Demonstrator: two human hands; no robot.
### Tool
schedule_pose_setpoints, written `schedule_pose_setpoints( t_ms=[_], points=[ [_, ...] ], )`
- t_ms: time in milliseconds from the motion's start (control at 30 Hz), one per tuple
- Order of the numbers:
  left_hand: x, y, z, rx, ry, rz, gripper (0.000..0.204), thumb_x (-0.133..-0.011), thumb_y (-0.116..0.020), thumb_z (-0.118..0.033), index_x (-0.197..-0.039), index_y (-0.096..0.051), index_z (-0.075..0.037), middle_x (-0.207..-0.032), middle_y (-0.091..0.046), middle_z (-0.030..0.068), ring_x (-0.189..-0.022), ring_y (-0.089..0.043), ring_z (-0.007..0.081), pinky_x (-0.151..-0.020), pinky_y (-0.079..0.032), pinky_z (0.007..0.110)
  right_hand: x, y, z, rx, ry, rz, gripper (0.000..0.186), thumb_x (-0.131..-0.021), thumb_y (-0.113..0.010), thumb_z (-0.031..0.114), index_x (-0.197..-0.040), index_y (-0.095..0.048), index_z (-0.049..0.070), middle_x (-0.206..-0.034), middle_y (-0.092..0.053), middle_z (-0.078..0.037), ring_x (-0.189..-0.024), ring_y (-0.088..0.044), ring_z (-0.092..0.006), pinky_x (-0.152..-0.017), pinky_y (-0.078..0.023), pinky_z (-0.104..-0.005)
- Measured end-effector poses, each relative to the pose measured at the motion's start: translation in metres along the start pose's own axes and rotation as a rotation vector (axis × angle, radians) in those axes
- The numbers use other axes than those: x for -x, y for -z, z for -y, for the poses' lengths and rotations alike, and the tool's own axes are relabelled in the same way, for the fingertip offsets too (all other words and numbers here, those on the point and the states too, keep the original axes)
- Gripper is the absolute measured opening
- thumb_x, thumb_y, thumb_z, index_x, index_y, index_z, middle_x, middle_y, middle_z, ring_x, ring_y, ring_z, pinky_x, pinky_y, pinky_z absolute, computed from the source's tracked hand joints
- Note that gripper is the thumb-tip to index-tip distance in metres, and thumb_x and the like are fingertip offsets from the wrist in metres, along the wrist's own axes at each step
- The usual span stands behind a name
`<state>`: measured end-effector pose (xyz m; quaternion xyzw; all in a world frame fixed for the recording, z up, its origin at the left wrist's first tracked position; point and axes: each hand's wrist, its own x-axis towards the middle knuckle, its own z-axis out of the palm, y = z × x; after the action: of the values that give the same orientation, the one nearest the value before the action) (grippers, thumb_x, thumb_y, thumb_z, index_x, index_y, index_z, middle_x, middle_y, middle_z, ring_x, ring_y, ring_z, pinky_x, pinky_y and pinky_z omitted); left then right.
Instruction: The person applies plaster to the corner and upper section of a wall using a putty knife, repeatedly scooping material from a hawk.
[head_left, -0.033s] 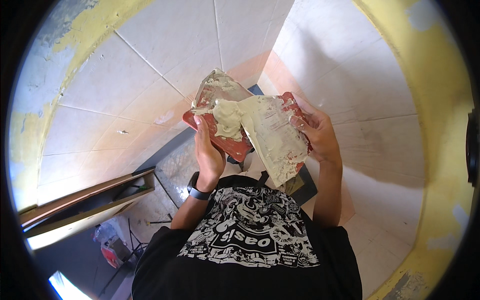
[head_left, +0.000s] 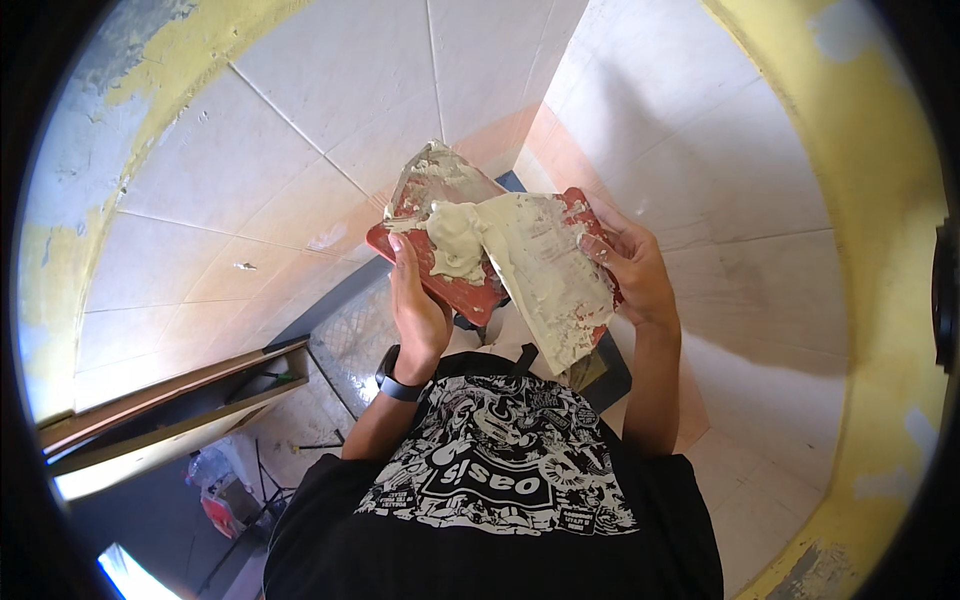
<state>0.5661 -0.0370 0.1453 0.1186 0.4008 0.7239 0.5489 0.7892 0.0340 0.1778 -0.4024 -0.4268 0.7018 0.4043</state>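
My left hand (head_left: 418,318) is closed on a red plastic putty spreader (head_left: 468,297), its thumb along the near left edge. A thick lump of cream-coloured putty (head_left: 457,238) lies on that spreader, and more is smeared over its far part. My right hand (head_left: 640,272) grips a second red spreader (head_left: 577,203) by its right edge, thumb on top. Pale putty coats most of this one. Its left edge overlaps the first spreader and meets the lump. The fingers under both spreaders are mostly hidden.
White and peach tiled walls (head_left: 340,90) meet in a corner ahead, with yellow painted edges (head_left: 870,250) around them. At lower left are a wooden shelf-like frame (head_left: 190,410) and a clear plastic bag (head_left: 210,468) beside thin black legs. A dark object (head_left: 608,375) sits below the right spreader.
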Motion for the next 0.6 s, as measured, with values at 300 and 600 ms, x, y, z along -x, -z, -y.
schedule_pose_setpoints(
  t_ms=[300,600],
  points=[
    [-0.02,0.016,0.0,0.234,0.159,0.192,0.054,-0.105,-0.041,-0.045,-0.142,-0.042,-0.006,-0.135,-0.055,0.0082,-0.122,-0.056,0.0252,-0.103,-0.046,0.044,0.005,0.012,-0.004,-0.208,0.005,-0.002,0.053,-0.093,-0.065,0.007,-0.14,-0.046,-0.008,-0.125,-0.064,-0.017,-0.103,-0.067,-0.0154,-0.084,-0.056,-0.0268],
    [-0.041,0.032,-0.004,0.302,0.176,0.338,0.054,-0.107,-0.036,-0.044,-0.142,-0.043,-0.004,-0.136,-0.055,0.0096,-0.123,-0.055,0.0241,-0.104,-0.045,0.042,-0.02,-0.02,0.155,0.331,0.664,-0.308,0.045,-0.09,-0.07,0.019,-0.131,-0.055,0.005,-0.128,-0.059,-0.004,-0.115,-0.056,-0.0167,-0.094,-0.049,-0.0358]
  ],
)
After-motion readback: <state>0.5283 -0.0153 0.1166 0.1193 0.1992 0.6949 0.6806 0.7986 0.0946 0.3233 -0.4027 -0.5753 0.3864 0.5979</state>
